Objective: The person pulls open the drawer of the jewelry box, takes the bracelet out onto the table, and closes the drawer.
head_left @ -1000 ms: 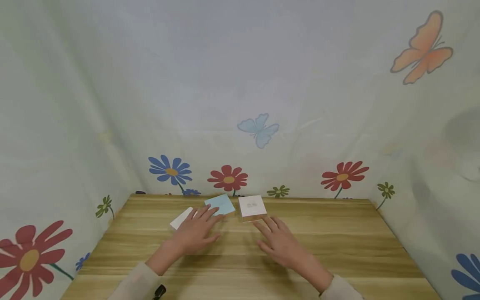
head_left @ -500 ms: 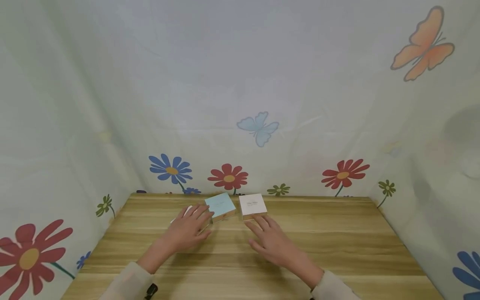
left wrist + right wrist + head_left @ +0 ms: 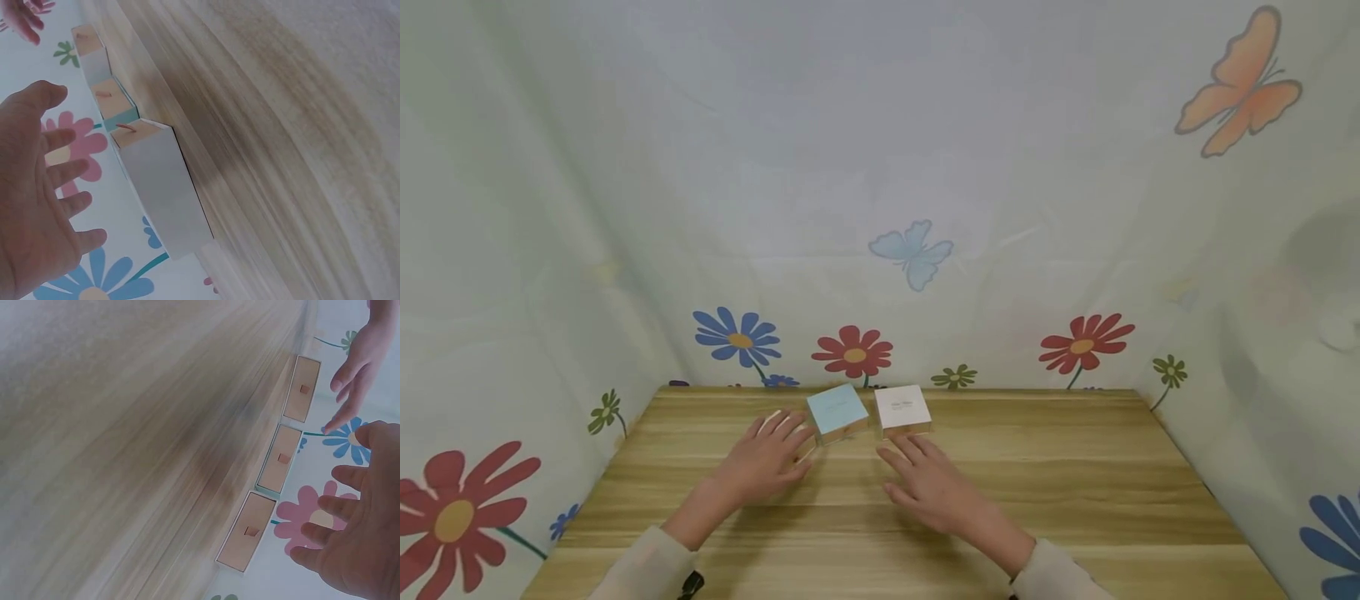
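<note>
Three small boxes stand in a row at the table's far edge, each with a brown front bearing a small pull tab. The light blue box (image 3: 837, 409) is in the middle, with a white box (image 3: 902, 406) to its right. The left white box (image 3: 162, 187) is mostly hidden in the head view behind my left hand (image 3: 758, 462), which hovers above it, fingers spread. My right hand (image 3: 936, 487) is in front of the right white box, fingers extended towards its brown front (image 3: 247, 531). Both hands appear in the wrist views apart from the boxes, holding nothing.
The wood-grain table (image 3: 880, 525) meets a pale cloth backdrop (image 3: 775, 208) printed with flowers and butterflies, which also rises on both sides. A small black object (image 3: 692, 585) shows beside the left sleeve (image 3: 643, 567).
My left hand has moved left off the blue box to above the left white box, uncovering the blue one. The right hand has shifted left along the right box's front. The boxes stay put.
</note>
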Available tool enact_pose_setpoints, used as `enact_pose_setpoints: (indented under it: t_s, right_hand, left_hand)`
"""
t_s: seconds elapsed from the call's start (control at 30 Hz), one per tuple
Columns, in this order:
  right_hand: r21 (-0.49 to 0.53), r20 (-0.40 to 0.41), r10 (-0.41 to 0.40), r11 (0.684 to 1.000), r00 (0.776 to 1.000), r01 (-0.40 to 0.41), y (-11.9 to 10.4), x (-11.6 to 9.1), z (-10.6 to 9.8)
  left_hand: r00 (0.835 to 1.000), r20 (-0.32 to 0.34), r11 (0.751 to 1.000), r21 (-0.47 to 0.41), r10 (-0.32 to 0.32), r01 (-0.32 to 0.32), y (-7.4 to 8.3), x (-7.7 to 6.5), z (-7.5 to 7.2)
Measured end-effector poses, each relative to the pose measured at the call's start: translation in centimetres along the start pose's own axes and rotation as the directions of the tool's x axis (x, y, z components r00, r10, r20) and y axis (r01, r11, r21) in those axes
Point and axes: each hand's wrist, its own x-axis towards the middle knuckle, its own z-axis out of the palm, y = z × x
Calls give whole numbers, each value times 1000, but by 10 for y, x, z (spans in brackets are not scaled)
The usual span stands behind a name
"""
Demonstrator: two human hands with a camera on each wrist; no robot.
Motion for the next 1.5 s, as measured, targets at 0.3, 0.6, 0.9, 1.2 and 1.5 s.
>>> enact_pose_setpoints:
  t_s: [0.3,0.6,0.9,1.2,1.5]
  right_hand:
    - [-2,6,-11,1000,1000,11,-1,3,1]
    - [6,29,-13,1000,1000,13,-1,2,7]
    - [27,3,-20,999,1000,19,2,2,7]
    - [25,49,16,1000,999,-17,0,7,6]
    - [34,51,-17,999,999,15,-13,18,13]
  left_hand:
    - [1000,-11,1000,-4,-8,8,-2,-1,0]
    - [1000,-12,1000,-27,-6,6,-2,-1,5]
    - [1000,-9,1000,-9,0,0,-3,5,5]
    - [1000,-20,1000,-2,-8,8,-7,5,6]
    - [997,-35,997,-41,-68,66,-20,-3,16]
